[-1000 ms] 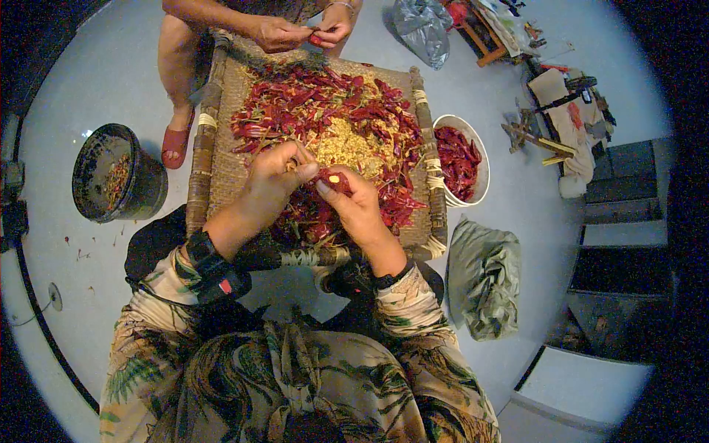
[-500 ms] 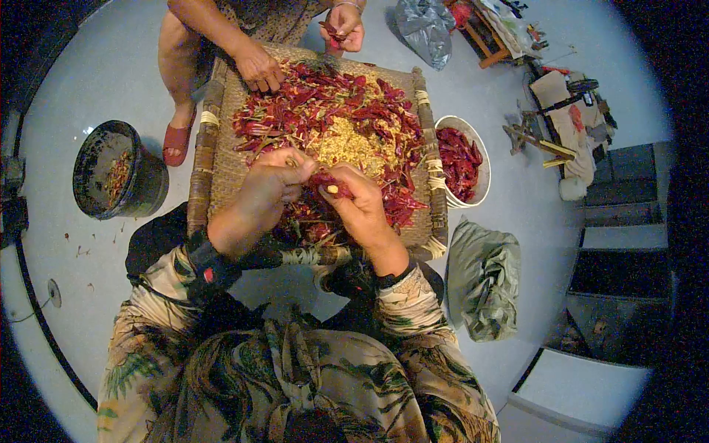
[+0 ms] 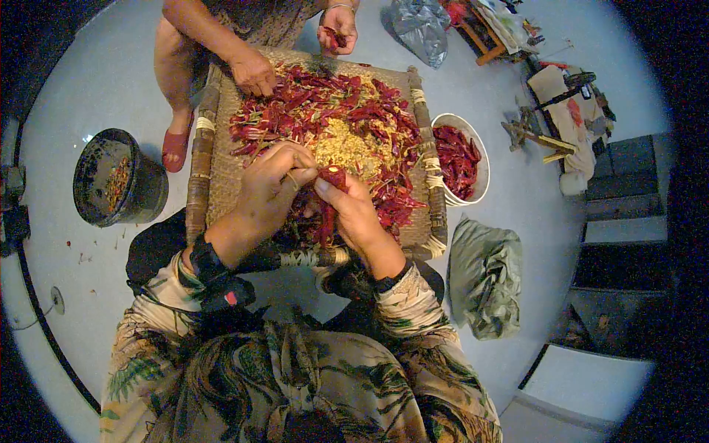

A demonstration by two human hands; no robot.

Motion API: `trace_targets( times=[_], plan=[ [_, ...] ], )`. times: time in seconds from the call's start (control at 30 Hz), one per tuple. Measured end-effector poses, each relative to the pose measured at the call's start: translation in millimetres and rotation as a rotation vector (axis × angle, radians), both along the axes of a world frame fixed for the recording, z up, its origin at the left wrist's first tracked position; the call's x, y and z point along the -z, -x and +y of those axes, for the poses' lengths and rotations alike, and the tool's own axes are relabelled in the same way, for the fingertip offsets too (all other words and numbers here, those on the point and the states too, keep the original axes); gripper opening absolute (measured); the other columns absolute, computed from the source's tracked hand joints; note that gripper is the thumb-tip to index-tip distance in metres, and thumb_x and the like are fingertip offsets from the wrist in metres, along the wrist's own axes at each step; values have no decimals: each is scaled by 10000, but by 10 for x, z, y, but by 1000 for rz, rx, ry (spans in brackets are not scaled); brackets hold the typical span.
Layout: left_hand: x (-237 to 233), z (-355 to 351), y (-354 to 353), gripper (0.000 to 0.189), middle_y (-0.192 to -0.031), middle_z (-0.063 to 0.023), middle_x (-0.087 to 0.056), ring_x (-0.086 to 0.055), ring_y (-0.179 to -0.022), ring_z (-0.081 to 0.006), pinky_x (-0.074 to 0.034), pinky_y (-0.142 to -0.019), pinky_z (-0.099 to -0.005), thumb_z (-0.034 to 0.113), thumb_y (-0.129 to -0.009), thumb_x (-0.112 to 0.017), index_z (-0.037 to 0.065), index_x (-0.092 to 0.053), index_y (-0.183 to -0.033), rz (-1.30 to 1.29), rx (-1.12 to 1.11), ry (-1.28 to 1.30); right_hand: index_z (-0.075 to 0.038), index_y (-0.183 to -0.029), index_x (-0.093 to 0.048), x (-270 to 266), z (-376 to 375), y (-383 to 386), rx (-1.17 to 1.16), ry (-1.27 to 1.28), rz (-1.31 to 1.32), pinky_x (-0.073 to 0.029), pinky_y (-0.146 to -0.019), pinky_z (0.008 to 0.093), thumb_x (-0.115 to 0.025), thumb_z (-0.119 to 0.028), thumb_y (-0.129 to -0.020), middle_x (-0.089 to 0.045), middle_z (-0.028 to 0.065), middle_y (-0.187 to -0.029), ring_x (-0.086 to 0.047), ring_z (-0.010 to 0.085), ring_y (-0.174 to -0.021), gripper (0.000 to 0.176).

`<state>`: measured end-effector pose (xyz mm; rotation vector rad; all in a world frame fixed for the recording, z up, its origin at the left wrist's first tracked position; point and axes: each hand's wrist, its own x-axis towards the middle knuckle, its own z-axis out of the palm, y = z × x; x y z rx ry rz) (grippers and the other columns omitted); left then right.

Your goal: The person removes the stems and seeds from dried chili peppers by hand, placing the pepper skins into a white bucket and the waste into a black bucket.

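Observation:
In my right hand (image 3: 358,214) is a dried red chili pepper (image 3: 330,177), gripped between thumb and fingers, its broken end showing a pale inside. My left hand (image 3: 267,184) is pinched closed just left of it, with a thin pale chili stem (image 3: 296,179) at the fingertips. Both hands are above the near part of a woven tray (image 3: 225,173) with a wooden frame. On the tray lie many red chilies (image 3: 295,103) around a heap of yellow seeds (image 3: 347,144).
Across the tray, a person's one hand (image 3: 253,72) touches the chilies; the other hand (image 3: 338,33) holds red pieces. A black bucket (image 3: 144,188) stands left, a white bucket (image 3: 484,177) of chilies right. A green sack (image 3: 484,280) and a grey plastic bag (image 3: 419,33) lie on the floor.
My left hand has turned and moved slightly left, away from the chili. My right hand has tipped the chili more upright. The other person's hands have shifted slightly.

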<state>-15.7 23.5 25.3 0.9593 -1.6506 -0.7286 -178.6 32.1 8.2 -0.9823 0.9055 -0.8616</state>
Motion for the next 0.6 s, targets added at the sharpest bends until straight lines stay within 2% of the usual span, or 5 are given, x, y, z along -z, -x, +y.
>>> trace_targets(
  times=[0.17,0.27,0.33,0.43,0.6],
  plan=[
    [82,12,-7,127,-766,-68,-589,-579,-712,-187,-462,-639,-296,99,-869,-540,11,-520,-781,195,56,-371,-69,-1014,-565,-6,12,18,-43,-25,-62,-443,-619,233,-552,-175,-878,-580,-23,-809,-527,77,-683,172],
    [-28,9,-18,84,-746,13,-550,-509,-633,-101,-417,-575,-222,130,-865,-559,90,-537,-795,624,269,-714,-55,-975,-562,-25,-4,28,-77,-27,-52,-440,-598,246,-537,-148,-881,-562,-10,-771,-515,90,-650,134],
    [105,-31,-65,82,-705,21,-537,-474,-574,-81,-383,-518,-208,127,-855,-570,96,-534,-788,669,292,-824,-26,-940,-558,-36,-3,12,-69,-18,-46,-442,-583,271,-523,-119,-883,-535,15,-745,-496,111,-621,115],
    [116,-35,-90,85,-649,35,-499,-413,-508,-54,-326,-457,-192,133,-855,-569,102,-527,-788,746,329,-924,-67,-915,-555,-35,-8,32,-123,-29,-59,-433,-587,237,-542,-160,-880,-557,-25,-740,-512,83,-624,100],
    [207,-152,-229,81,-659,28,-488,-314,-458,-39,-261,-436,-198,143,-875,-557,75,-525,-844,965,468,-994,-10,-966,-551,-35,3,52,-248,9,35,-437,-602,270,-542,-101,-872,-566,39,-783,-532,121,-666,131]
  ],
)
